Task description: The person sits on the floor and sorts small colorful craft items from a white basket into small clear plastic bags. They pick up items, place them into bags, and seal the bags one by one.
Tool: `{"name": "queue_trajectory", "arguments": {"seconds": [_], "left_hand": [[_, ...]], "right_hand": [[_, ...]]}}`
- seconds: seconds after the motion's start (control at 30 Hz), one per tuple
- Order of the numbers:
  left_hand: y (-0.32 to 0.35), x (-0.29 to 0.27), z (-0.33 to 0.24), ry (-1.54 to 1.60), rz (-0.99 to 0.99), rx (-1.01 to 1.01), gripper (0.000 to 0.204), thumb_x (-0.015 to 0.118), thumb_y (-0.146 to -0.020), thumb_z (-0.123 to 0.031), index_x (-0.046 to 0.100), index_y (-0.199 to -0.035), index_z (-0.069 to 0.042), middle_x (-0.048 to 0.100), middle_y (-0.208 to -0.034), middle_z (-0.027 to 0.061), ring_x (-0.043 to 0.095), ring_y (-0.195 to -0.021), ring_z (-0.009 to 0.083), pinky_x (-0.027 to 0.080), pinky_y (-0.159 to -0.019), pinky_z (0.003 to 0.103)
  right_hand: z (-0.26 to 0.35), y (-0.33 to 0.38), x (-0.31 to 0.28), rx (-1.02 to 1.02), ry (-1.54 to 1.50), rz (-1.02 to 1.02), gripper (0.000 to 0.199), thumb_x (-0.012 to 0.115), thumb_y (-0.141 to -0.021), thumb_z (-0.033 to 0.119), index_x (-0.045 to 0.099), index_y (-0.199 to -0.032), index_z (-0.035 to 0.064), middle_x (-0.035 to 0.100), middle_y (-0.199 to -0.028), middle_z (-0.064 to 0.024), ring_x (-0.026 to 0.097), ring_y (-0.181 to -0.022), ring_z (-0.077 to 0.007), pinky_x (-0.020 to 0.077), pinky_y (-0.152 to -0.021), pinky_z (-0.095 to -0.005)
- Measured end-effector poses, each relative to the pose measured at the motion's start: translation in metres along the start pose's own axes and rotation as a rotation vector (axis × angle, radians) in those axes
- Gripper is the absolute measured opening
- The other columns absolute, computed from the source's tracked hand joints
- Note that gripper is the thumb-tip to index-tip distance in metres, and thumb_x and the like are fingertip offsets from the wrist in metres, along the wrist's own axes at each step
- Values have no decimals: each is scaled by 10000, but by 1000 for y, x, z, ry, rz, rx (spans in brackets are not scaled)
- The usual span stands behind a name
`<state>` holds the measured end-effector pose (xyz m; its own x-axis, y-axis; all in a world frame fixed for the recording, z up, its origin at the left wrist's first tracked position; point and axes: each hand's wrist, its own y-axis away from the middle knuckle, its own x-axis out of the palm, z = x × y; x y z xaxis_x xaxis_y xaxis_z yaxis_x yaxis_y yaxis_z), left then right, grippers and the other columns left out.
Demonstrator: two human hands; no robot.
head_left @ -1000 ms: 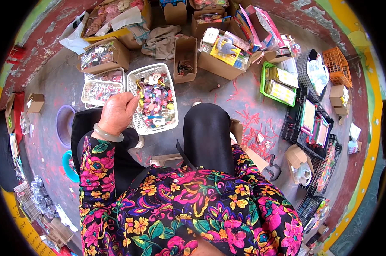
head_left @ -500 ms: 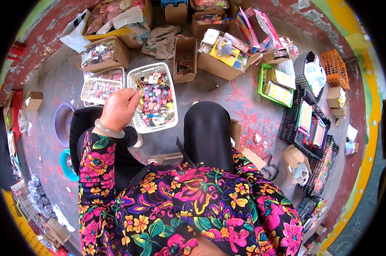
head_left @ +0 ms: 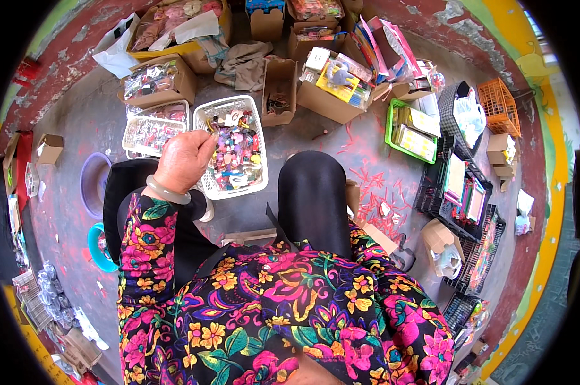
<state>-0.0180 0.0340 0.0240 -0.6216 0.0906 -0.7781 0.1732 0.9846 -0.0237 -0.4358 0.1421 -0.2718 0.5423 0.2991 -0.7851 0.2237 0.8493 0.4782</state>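
Fingers [head_left: 203, 138] of the left hand [head_left: 184, 160] are curled over the white basket [head_left: 203, 115] of colourful trinkets [head_left: 235, 157]; whether anything is gripped cannot be told.

Head-worn fisheye, straight down, close overhead.

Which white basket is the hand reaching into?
The left hand is at the bigger white basket full of colourful small items, right in front of the knees. The other white basket sits farther left, untouched.
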Motion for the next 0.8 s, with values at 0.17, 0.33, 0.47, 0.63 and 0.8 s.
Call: {"name": "queue_trajectory", "arguments": {"seconds": [0.17, 0.33, 0.47, 0.63, 0.8], "left_hand": [[0, 2, 3, -20, 6, 12, 201, 564, -810, -191, 604, -730, -12, 569, -679, 183, 554, -662, 378, 447, -588, 418], [2, 2, 3, -29, 9, 11, 211, 562, -812, -194, 593, -716, -8, 563, -677, 186, 548, -667, 381, 441, -590, 423], [-4, 5, -2, -33, 76, 16, 225, 560, -815, -199, 583, -706, -4, 559, -678, 193, 545, -673, 383, 436, -593, 426], [0, 6, 2, 5, 63, 34, 256, 557, -818, -208, 556, -676, 5, 543, -661, 203, 530, -655, 392, 422, -576, 428], [-1, 3, 1, 5, 46, 52, 253, 558, -813, -198, 550, -673, 12, 531, -640, 213, 525, -624, 388, 415, -554, 424]], "right_hand": [[-3, -4, 1, -1, 6, 7, 352, 520, -813, 288, 607, -1003, 4, 601, -968, -226, 570, -964, -339, 441, -834, -382], [-8, 0, 7, -8, 4, 38, 356, 519, -814, 291, 607, -1004, 3, 602, -969, -227, 571, -964, -341, 442, -833, -383], [-38, 18, 18, -11, 3, 137, 359, 519, -815, 293, 607, -1004, 2, 602, -969, -228, 571, -964, -343, 442, -833, -384], [-25, 60, -34, 79, -163, 186, 209, 574, -778, 212, 606, -782, 6, 620, -735, -194, 628, -662, -301, 502, -597, -383], [91, 89, -189, 170, -1245, 149, 117, 477, -881, 116, 520, -949, 31, 613, -948, -126, 608, -881, -211, 495, -710, -279]]}}
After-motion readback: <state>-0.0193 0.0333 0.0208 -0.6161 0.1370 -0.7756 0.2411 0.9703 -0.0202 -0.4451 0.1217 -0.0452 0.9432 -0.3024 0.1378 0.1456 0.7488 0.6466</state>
